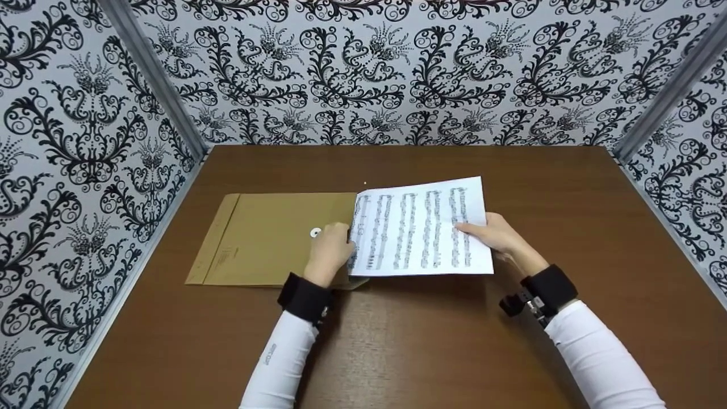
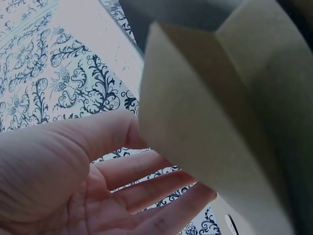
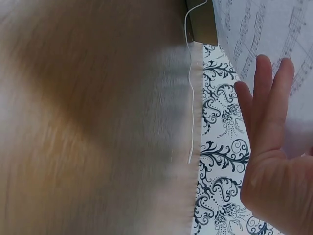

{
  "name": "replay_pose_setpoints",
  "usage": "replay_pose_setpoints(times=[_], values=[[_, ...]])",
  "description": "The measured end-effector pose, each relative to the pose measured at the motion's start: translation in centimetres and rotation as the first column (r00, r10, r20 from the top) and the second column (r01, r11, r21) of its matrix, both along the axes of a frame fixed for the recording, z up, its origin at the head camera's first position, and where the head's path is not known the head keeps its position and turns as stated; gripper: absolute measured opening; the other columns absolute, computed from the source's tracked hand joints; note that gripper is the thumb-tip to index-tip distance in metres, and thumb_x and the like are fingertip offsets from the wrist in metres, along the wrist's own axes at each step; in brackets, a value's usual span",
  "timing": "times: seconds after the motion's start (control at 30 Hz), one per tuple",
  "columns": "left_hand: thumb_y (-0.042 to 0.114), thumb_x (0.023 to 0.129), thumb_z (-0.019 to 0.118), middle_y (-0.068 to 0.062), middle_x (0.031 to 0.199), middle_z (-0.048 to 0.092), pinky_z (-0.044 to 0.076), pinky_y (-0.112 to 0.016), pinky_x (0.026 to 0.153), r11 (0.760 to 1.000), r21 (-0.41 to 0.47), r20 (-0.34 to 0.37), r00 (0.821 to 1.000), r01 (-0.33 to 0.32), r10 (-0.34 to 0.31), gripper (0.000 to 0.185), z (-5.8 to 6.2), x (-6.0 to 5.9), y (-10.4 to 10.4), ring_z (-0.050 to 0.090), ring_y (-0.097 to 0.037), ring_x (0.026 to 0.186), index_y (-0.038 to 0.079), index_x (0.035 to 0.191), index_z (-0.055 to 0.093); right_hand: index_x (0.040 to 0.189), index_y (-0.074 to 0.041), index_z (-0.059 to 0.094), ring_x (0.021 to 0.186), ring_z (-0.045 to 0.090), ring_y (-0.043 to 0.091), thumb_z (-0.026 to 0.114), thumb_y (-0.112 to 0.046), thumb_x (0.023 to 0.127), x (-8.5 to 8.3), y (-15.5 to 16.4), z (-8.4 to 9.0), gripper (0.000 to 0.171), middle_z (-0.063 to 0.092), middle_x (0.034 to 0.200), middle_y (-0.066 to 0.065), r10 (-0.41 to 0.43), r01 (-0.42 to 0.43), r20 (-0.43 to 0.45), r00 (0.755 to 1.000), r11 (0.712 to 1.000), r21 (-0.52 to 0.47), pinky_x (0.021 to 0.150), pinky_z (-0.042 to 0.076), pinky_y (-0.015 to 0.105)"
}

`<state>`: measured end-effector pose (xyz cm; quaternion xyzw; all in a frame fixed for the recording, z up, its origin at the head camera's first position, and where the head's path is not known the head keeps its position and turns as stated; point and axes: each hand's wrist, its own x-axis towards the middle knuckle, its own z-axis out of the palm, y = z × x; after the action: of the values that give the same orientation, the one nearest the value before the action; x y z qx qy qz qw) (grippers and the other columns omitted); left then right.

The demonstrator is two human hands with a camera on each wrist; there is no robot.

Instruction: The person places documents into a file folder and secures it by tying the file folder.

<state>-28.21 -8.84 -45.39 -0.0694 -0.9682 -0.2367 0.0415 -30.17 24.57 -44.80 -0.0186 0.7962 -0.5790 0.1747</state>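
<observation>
A brown paper envelope (image 1: 272,238) lies flat on the table's left half, with a white round button (image 1: 316,232) near its mouth. My left hand (image 1: 329,250) pinches the envelope's right edge, and the left wrist view shows that the folded paper mouth (image 2: 190,122) gapes there. Printed sheet music (image 1: 420,227) spans from that mouth to my right hand (image 1: 500,236). The right thumb presses on the sheet's top face, while the fingers (image 3: 274,103) spread straight beneath it. The sheet's left edge meets the envelope's mouth by the left hand.
A thin white string (image 3: 191,98) trails from the envelope's corner in the right wrist view. The brown wooden table (image 1: 420,352) stretches around both hands. Patterned black-and-white walls (image 1: 363,74) with grey corner posts (image 1: 153,74) enclose it at the back and sides.
</observation>
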Motion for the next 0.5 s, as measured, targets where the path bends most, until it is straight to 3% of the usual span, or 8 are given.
replay_pose_setpoints(times=[0.2,0.5], values=[[0.003,0.089,0.067,-0.024,0.101,0.075,0.058,-0.052,0.077,1.0,-0.008,-0.008,1.0,-0.005,0.005,0.014,0.0,0.1,0.0,0.073,-0.041,0.092,-0.006,0.098,0.072,0.139,0.011,0.05,0.072,0.076,0.009,0.061,-0.022,0.102,0.2,-0.4,-0.1,0.051,0.074,0.087,-0.006,0.019,-0.019,-0.015,1.0,0.999,0.034,0.066,0.062,0.025],[0.004,0.091,0.066,-0.024,0.099,0.075,0.057,-0.052,0.074,1.0,-0.013,-0.01,1.0,-0.012,0.012,0.013,0.2,0.2,0.0,0.073,-0.041,0.088,-0.006,0.098,0.072,0.138,0.011,0.052,0.072,0.076,0.01,0.062,-0.019,0.102,0.2,-2.0,-0.9,0.048,0.075,0.087,-0.006,-0.016,0.016,-0.018,1.0,1.0,-0.023,0.065,0.062,0.025]])
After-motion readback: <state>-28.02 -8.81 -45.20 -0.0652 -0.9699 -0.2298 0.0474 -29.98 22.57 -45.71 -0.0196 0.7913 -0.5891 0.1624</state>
